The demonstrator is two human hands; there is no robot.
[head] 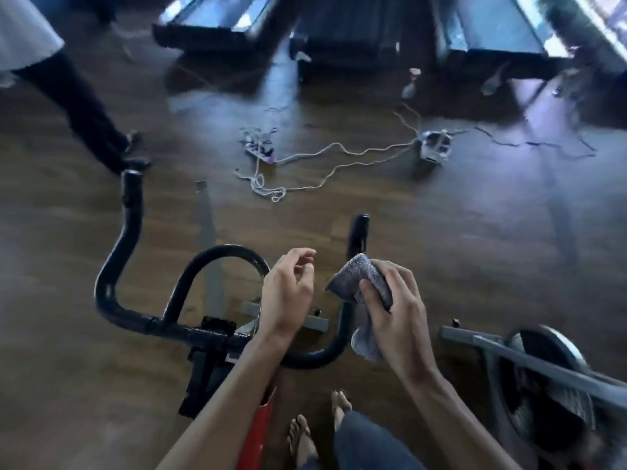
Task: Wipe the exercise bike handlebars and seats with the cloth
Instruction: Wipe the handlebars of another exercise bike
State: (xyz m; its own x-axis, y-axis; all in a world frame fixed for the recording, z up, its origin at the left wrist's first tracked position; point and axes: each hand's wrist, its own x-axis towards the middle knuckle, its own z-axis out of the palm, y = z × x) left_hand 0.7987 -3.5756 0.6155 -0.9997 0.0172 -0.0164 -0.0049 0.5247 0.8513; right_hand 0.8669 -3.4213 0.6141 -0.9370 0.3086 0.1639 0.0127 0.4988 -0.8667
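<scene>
The black handlebars (135, 259) of an exercise bike curve below me, with a left horn rising at the far left and a right horn behind my hands. My right hand (397, 310) grips a grey cloth (359, 279), which is bunched over the right part of the bar and hangs down beside it. My left hand (288, 290) hovers just left of the cloth with its fingers loosely curled and holding nothing. No seat is in view.
A second bike's flywheel and grey frame (543, 361) stand at the lower right. Power strips (261, 147) and loose cables lie on the wooden floor ahead. Treadmill ends (353, 39) line the far side. Another person's leg (84, 106) steps in at the upper left.
</scene>
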